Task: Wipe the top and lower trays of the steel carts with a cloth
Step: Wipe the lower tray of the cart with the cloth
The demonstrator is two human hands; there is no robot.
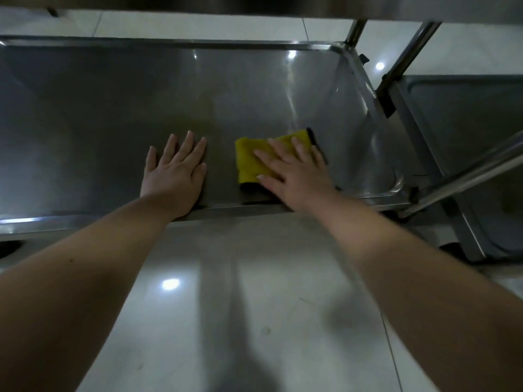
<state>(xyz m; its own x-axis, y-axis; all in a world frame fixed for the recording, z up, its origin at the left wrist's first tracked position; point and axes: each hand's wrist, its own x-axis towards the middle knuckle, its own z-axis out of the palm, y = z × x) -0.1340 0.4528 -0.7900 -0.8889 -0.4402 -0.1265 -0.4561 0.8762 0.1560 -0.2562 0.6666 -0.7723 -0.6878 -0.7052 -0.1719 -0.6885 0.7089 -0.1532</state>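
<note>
The lower steel tray (113, 108) of a cart fills the upper half of the view, with a raised rim all round. A folded yellow cloth (250, 159) with a dark edge lies flat on the tray near its front right. My right hand (294, 174) presses on the cloth with straight, spread fingers. My left hand (177, 171) rests flat on the bare tray to the left of the cloth, fingers straight, heel at the front rim. Both forearms reach in from below.
A second steel cart's lower tray (467, 123) stands close on the right, its upright posts (404, 58) and a slanted tube (467, 176) between the two. The upper tray's underside (254, 7) hangs overhead. Glossy pale floor tiles (240, 306) lie in front.
</note>
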